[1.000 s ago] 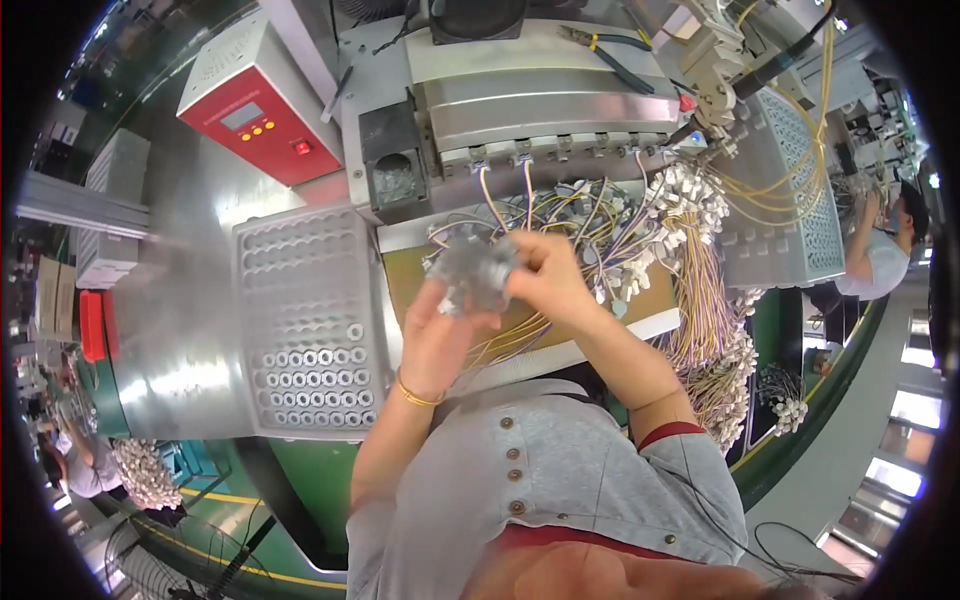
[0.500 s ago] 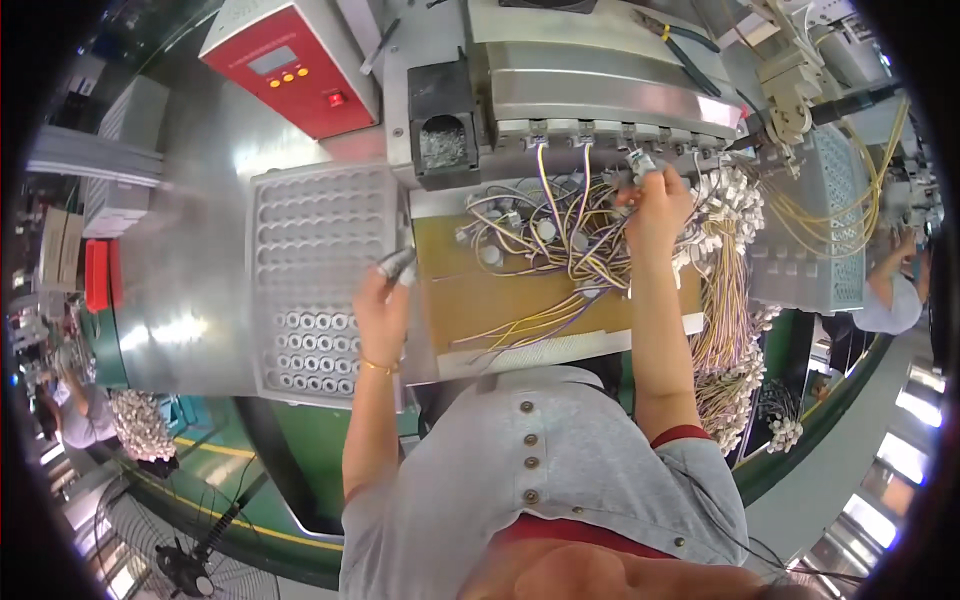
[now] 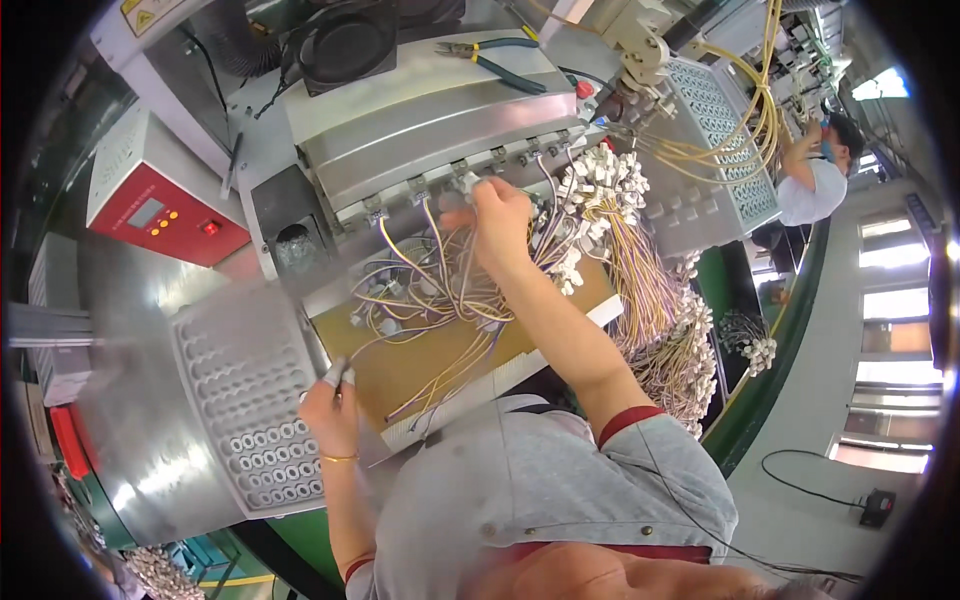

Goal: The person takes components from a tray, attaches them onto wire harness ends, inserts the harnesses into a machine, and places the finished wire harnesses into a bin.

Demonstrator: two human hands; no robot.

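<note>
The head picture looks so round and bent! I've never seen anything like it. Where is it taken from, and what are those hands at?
No robot here: these are a person's own two hands. A wide fisheye camera on the head looks down, so straight edges curve. The right hand is at the front edge of a metal fixture, its fingers by a small pale piece; blur hides whether it is gripped. The left hand is near a pale tray whose lower rows hold ring-shaped pieces; I can't tell what it holds, if anything. Tangled wires lie over a brown board, and pliers rest on the fixture.
</note>
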